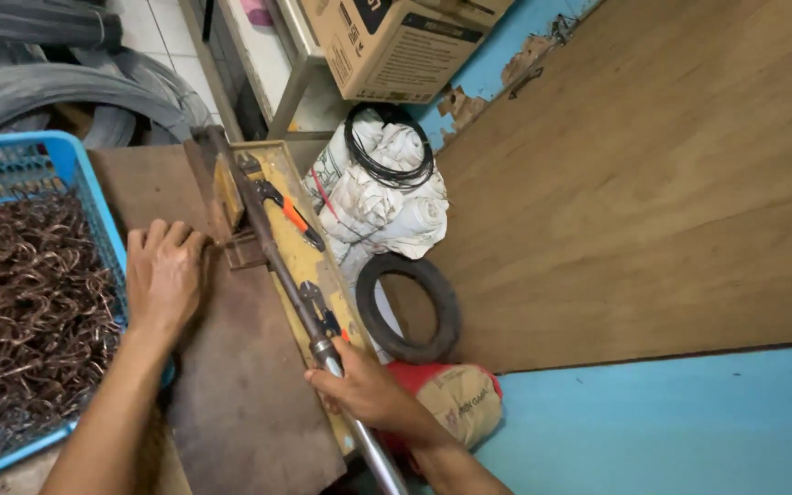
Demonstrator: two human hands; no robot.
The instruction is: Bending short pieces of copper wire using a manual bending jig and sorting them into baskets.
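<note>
My right hand (364, 390) grips the lower end of a long metal lever bar (272, 252) that runs diagonally over a yellow wooden board (300, 261). My left hand (167, 275) rests flat, fingers apart, on a dark brown work plate (231, 385) beside the bar's upper end, close to a small brown block at the bar's base. Orange-handled pliers (291, 215) and a dark cutter tool (318, 312) lie on the yellow board next to the bar.
A blue plastic basket (93, 197) full of bent copper-coloured wire pieces stands at the left. A small black tyre (410, 307), a white bundle with a black cable coil (387, 179), a sack (460, 399), a cardboard box (396, 46) and coils of grey wire (57, 92) surround the bench.
</note>
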